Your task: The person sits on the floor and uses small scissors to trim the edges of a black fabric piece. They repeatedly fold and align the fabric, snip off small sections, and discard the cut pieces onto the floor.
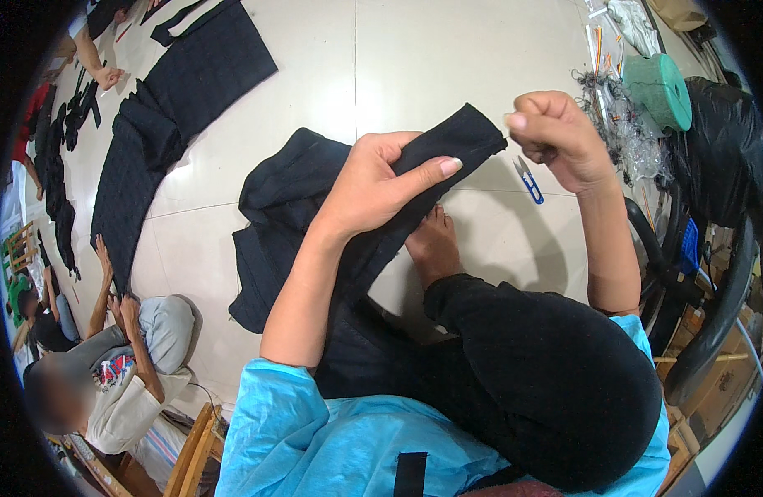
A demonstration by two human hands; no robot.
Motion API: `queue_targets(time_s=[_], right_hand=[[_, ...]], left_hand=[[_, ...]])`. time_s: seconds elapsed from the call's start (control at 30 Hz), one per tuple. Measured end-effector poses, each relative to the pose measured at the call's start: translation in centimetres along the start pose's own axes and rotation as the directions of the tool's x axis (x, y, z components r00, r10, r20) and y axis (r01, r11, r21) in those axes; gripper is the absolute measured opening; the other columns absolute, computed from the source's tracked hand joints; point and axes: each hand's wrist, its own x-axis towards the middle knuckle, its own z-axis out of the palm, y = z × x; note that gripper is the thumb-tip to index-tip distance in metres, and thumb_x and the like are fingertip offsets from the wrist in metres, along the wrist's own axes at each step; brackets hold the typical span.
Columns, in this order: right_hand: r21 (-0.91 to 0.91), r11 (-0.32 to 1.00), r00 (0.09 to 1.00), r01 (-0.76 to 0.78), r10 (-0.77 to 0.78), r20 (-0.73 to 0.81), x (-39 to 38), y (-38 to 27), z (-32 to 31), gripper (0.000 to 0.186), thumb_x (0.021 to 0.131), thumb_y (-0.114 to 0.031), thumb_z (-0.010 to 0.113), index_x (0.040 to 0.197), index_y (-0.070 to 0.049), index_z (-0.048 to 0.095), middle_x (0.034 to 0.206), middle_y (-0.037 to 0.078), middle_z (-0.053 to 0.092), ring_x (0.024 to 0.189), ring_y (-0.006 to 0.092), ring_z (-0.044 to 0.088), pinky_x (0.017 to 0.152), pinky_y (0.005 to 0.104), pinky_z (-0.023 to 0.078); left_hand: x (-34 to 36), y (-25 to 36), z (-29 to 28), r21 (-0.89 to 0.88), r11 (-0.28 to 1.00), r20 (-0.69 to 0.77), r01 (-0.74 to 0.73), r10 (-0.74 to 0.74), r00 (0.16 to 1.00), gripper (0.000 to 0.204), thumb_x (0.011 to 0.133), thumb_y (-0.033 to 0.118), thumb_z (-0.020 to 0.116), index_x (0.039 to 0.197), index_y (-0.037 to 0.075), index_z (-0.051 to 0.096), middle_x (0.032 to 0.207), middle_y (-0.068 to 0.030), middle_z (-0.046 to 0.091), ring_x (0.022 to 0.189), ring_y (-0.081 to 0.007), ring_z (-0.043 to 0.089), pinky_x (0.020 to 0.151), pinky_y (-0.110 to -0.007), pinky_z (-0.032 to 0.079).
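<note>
1. Our left hand clamped black cloth, its end toward one o'clock
2. Our right hand, at two o'clock, curled closed; we couldn't tell its hold
3. We seemed to be working the cloth's edge; next needed steady left fingers

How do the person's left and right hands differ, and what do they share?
The left hand grips black cloth; the right hand holds no cloth. The left thumb lies extended on the cloth, while the right hand's fingers curl inward beside the cloth's end. Both are bare.
</note>
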Motion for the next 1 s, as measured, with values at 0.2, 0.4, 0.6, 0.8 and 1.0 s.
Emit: queue_targets(time_s=[0.2, 0.4, 0.6, 0.8, 1.0], right_hand=[[0.216, 0.964, 0.972, 0.155, -0.110, -0.209, -1.5, -1.5, -5.7, 0.031, 0.097, -0.019, 0.069, 0.076, -0.019, 0.046, 0.067, -0.010, 0.029, 0.058, 0.0040, 0.028, 0.047, 0.0227, 0.018], [0.221, 0.891, 0.902, 0.396, -0.332, -0.277, -3.1, -3.8, -11.3, 0.025, 0.105, -0.021, 0.059, 0.082, -0.014, 0.052, 0.074, -0.007, 0.034, 0.066, 0.0067, 0.033, 0.055, 0.0256, 0.030], [0.218, 0.875, 0.843, 0.432, -0.306, -0.442, 0.3, -3.8, -0.1, 0.025, 0.109, -0.034, 0.055, 0.101, -0.011, 0.060, 0.096, 0.002, 0.063, 0.069, 0.0070, 0.046, 0.066, 0.0296, 0.048], [0.137, 0.955, 0.964, 0.262, -0.254, -0.075, 1.0, -1.1, -3.0, 0.024, 0.106, -0.035, 0.062, 0.106, -0.011, 0.061, 0.085, 0.001, 0.064, 0.058, 0.0068, 0.041, 0.059, 0.0245, 0.042], [-0.868, 0.474, 0.983, 0.149, -0.166, 0.077, 0.3, -1.8, -0.7, 0.032, 0.092, -0.034, 0.079, 0.096, -0.003, 0.071, 0.066, 0.000, 0.058, 0.061, 0.0092, 0.051, 0.056, 0.0281, 0.039]], left_hand=[[-0.3, -0.1, -0.9, 0.174, 0.985, -0.057, -0.004, 0.014, 0.998, 0.028, 0.095, 0.022, 0.078, 0.105, -0.004, 0.077, 0.088, -0.0042, 0.075, 0.079, -0.0093, 0.066, 0.072, -0.026, 0.055], [0.6, -1.2, -0.3, 0.120, 0.989, -0.045, -0.091, 0.097, 0.994, 0.034, 0.093, 0.033, 0.081, 0.091, -0.001, 0.077, 0.072, -0.0048, 0.071, 0.066, -0.0098, 0.066, 0.062, -0.024, 0.053], [0.1, -0.6, -0.2, 0.100, 0.995, -0.067, -0.016, 0.022, 0.998, 0.031, 0.095, 0.025, 0.078, 0.107, -0.004, 0.077, 0.088, -0.0050, 0.075, 0.078, -0.0105, 0.067, 0.073, -0.027, 0.056], [0.3, -0.5, -0.5, 0.080, 0.996, -0.086, -0.026, 0.033, 0.996, 0.034, 0.096, 0.025, 0.077, 0.112, -0.004, 0.076, 0.094, -0.0047, 0.076, 0.084, -0.0100, 0.066, 0.079, -0.027, 0.055], [0.1, 0.1, -1.6, 0.181, 0.983, -0.058, 0.016, -0.005, 0.998, 0.032, 0.096, 0.025, 0.077, 0.113, -0.002, 0.075, 0.090, -0.0026, 0.074, 0.084, -0.0096, 0.065, 0.079, -0.028, 0.054]])
